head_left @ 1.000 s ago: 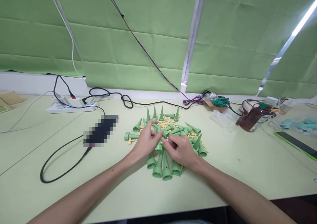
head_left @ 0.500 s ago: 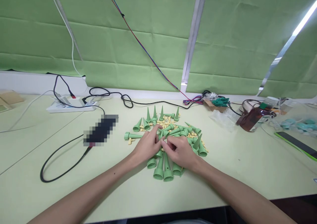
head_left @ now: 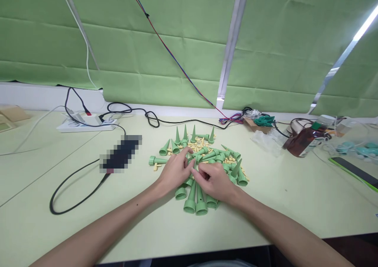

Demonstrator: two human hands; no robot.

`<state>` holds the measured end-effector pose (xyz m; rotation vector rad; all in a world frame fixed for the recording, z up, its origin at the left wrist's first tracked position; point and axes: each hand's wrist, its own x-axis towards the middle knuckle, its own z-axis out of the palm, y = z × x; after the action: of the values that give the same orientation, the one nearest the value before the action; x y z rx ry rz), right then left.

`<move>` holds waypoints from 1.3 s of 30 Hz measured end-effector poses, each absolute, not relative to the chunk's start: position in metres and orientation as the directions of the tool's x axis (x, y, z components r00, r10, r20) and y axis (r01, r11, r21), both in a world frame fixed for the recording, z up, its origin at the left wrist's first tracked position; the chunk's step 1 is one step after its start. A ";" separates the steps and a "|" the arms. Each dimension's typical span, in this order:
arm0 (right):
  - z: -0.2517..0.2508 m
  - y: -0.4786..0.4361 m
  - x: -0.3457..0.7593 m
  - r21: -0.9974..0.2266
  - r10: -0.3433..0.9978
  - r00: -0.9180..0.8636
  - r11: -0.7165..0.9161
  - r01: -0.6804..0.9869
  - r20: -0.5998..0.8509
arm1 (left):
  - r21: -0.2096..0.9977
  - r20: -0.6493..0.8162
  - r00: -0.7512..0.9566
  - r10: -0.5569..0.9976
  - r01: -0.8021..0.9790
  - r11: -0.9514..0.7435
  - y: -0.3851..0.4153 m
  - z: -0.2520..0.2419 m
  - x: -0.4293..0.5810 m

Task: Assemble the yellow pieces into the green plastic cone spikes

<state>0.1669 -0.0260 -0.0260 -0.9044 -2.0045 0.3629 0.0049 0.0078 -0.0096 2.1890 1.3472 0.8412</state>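
Observation:
A pile of green plastic cone spikes [head_left: 201, 204] and small yellow plastic valve-like pieces [head_left: 198, 144] covers the middle of the table. My left hand [head_left: 177, 167] is at the centre of the pile, thumb and index finger closed around a green spike whose tip shows just above the thumb. Close against it, my right hand [head_left: 215, 180] is curled with its thumb near the left thumb. What its fingers pinch, if anything, is hidden. Several cone spikes stand point up behind the hands, and others lie on their sides in front and to the right.
A pixelated dark device [head_left: 121, 154] with a black cable lies left. Behind it sits a white power strip [head_left: 87, 124]. To the right are a small cardboard box [head_left: 257, 126], clear plastic bags [head_left: 267, 141], a brown bottle [head_left: 304, 141] and a green-edged phone [head_left: 354, 171].
The hands stay together over the pile with only slight finger movement; the left thumb has shifted a little. The whole view has moved slightly.

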 end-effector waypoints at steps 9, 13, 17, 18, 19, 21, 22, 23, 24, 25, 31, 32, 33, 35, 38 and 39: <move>-0.023 -0.019 0.169 -0.579 0.725 -0.153 0.643 0.502 0.672 | 0.581 0.381 0.329 0.864 0.642 -0.501 0.006 -0.009 0.005; -0.016 -0.009 0.177 -0.540 0.701 -0.013 0.560 0.628 0.713 | 0.524 0.466 0.327 0.822 0.646 -0.554 0.004 -0.009 0.004; -0.006 0.003 0.186 -0.306 0.739 -0.122 0.416 0.856 0.663 | 0.490 0.516 0.332 0.789 0.641 -0.591 0.005 -0.011 0.004; -0.005 0.006 0.187 -0.250 0.777 -0.161 0.380 0.891 0.609 | 0.485 0.518 0.335 0.787 0.643 -0.593 0.005 -0.011 0.004; -0.004 0.010 0.188 -0.205 0.816 -0.193 0.353 0.913 0.545 | 0.482 0.515 0.340 0.787 0.644 -0.594 0.006 -0.012 0.004; -0.004 0.019 0.188 -0.159 0.873 -0.240 0.333 0.930 0.424 | 0.476 0.517 0.338 0.786 0.650 -0.592 0.006 -0.011 0.005; -0.005 0.023 0.188 -0.156 0.892 -0.253 0.330 0.931 0.376 | 0.473 0.518 0.338 0.786 0.652 -0.593 0.006 -0.011 0.005; -0.006 0.026 0.188 -0.163 0.904 -0.266 0.334 0.928 0.334 | 0.471 0.520 0.339 0.784 0.652 -0.594 0.006 -0.011 0.005; -0.008 0.030 0.188 -0.181 0.913 -0.278 0.341 0.923 0.299 | 0.469 0.521 0.342 0.782 0.651 -0.597 0.006 -0.011 0.005; -0.009 0.033 0.188 -0.197 0.920 -0.285 0.342 0.919 0.269 | 0.468 0.522 0.345 0.780 0.649 -0.600 0.006 -0.011 0.005; -0.015 0.038 0.185 -0.224 0.938 -0.278 0.322 0.920 0.207 | 0.449 0.537 0.356 0.764 0.647 -0.617 0.005 -0.013 0.005; -0.015 0.038 0.185 -0.228 0.938 -0.276 0.321 0.919 0.207 | 0.447 0.538 0.358 0.763 0.646 -0.619 0.006 -0.013 0.005; -0.016 0.038 0.184 -0.231 0.938 -0.276 0.322 0.918 0.209 | 0.445 0.539 0.359 0.762 0.646 -0.620 0.006 -0.013 0.005; -0.016 0.038 0.184 -0.232 0.938 -0.275 0.322 0.918 0.211 | 0.443 0.541 0.360 0.760 0.647 -0.621 0.006 -0.013 0.005; -0.016 0.038 0.183 -0.235 0.941 -0.266 0.313 0.920 0.211 | 0.435 0.538 0.367 0.759 0.651 -0.623 0.006 -0.013 0.005; -0.016 0.037 0.183 -0.234 0.942 -0.260 0.307 0.922 0.213 | 0.430 0.538 0.369 0.758 0.653 -0.623 0.006 -0.013 0.004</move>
<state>0.1832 0.0375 -0.0160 -1.6816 -2.2690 0.0892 0.0045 0.0061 -0.0131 2.4765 1.2868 1.0927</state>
